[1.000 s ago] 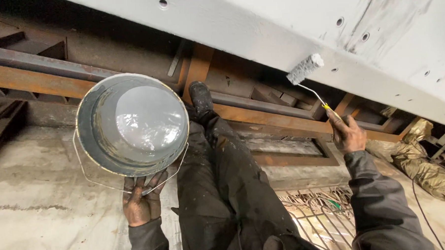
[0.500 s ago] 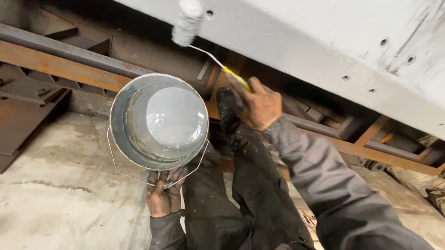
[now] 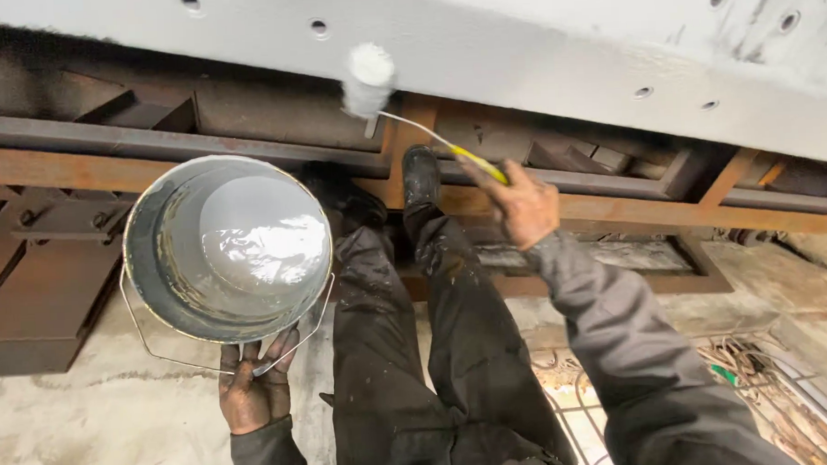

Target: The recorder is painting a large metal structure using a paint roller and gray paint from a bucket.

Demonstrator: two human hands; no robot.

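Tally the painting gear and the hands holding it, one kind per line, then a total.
Paint buckets: 1
Paint rollers: 1
Hands: 2, left hand under the bucket, right hand on the roller handle
Total: 4

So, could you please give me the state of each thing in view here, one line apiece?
Paint roller: raised, head against the painted beam.
Painted beam: coated pale grey, bolt holes open.
Metal bucket: tipped toward the camera, grey paint inside.
Wire bail: hanging loose under the bucket.
Left hand: gripping the bucket's lower edge.
Right hand: closed on the roller's yellow handle.
Steel frame: rusty, unpainted.
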